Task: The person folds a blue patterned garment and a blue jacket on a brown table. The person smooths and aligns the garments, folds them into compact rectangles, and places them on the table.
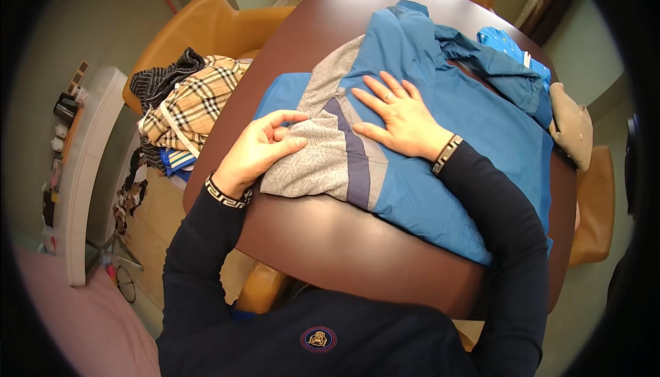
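A blue jacket (454, 104) with grey patterned panels and a dark purple stripe lies spread on a dark reddish-brown table (330, 243). At its left edge, my left hand (258, 147) has thumb and fingers about a bunched part of the grey patterned fabric (314, 165). The thumb and index tips rest on the cloth; the lower fingers are partly hidden. My right hand (399, 116) presses flat on the blue fabric beside the grey panel, fingers spread and holding nothing. One jacket sleeve (484, 65) stretches towards the far right.
Plaid and striped clothes (201, 98) are heaped on a tan chair (211, 31) at the left. A bright blue garment (502, 44) and a beige item (571, 124) lie along the table's right side. Another tan chair (595, 207) stands at right. A white shelf (90, 171) lines the left wall.
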